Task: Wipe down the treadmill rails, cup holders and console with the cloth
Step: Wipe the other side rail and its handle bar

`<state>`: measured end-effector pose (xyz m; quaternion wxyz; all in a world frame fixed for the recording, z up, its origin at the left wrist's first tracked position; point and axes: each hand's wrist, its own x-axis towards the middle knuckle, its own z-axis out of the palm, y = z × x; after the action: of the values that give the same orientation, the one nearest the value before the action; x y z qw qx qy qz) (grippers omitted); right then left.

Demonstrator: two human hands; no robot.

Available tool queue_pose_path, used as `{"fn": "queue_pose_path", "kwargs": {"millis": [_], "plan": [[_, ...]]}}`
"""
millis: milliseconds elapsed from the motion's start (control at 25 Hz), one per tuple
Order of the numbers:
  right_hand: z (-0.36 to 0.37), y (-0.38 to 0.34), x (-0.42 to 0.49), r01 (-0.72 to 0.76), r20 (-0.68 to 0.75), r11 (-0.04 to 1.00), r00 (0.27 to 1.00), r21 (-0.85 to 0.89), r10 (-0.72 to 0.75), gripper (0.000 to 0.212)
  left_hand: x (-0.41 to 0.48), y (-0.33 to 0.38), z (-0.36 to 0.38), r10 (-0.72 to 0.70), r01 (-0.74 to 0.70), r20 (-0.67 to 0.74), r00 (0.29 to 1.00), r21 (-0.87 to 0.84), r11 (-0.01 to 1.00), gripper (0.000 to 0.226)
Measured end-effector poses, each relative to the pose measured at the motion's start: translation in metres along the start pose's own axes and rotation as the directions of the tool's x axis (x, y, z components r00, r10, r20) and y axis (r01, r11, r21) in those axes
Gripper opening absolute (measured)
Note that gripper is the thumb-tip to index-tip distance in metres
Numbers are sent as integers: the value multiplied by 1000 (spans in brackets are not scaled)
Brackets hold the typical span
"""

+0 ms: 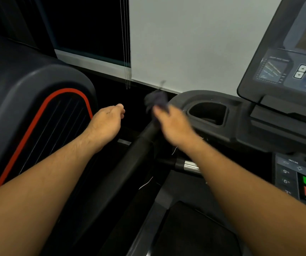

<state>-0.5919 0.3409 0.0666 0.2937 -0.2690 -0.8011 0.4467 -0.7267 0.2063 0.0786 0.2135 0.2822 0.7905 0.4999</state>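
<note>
**Surroundings**
- Neighbouring machine (37,115): dark housing with a red-edged ribbed panel, far left, beside the left forearm.
- Blind (194,43): pale and lowered, behind the treadmill. Its cords (127,52) hang at the left edge against a dark window.
- Console (287,52): tilted screen panel, upper right, well apart from both hands.
- Keypad (287,180): lower right, with numbered keys and green and red buttons, just beyond the right forearm.
- Metal grip bar (191,166): short chrome section near the right forearm.
- White thread (146,182): thin strand to the bar's lower left, against the dark frame.

**Task items**
- Rail (139,150): black, runs diagonally up between the two forearms.
- Cup holder (225,115): dark recess just right of the right hand, past the rail's upper end.
- Cloth (155,102): dark, bunched and blurred, at the rail's upper end, sticking out beyond the fingers.
- Right hand (172,124): blurred, grasps the cloth over the rail.
- Left hand (107,121): left of the rail, apart from it and the cloth. Fingers loosely curled, nothing seen in them.
</note>
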Motion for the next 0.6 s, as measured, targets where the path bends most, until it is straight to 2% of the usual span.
{"fn": "queue_pose_path", "kwargs": {"millis": [40,80,120,200,360,440,600], "plan": [[22,15,-14,70,167,970,985,-232,-32,32,1,-3,0,-6,6,-3,1000,-5,1000,39],[36,31,-27,182,306,892,951,-413,-53,41,0,-7,0,-14,14,7,1000,8,1000,37],[43,42,-34,289,379,821,920,-493,-96,45,-2,-12,0,-25,25,20,999,36,999,34],[41,53,-25,362,389,789,905,-497,-170,43,-5,-22,-1,-56,53,35,998,94,994,29],[42,46,4,207,311,813,950,-544,-34,48,-10,-35,-4,-93,84,67,993,119,989,29],[51,44,-1,191,300,804,954,-564,-16,50,-11,-38,-6,-88,80,69,994,116,990,30],[67,36,-44,304,284,824,941,-478,-183,51,-11,-36,-1,-78,73,64,995,69,995,30]]}}
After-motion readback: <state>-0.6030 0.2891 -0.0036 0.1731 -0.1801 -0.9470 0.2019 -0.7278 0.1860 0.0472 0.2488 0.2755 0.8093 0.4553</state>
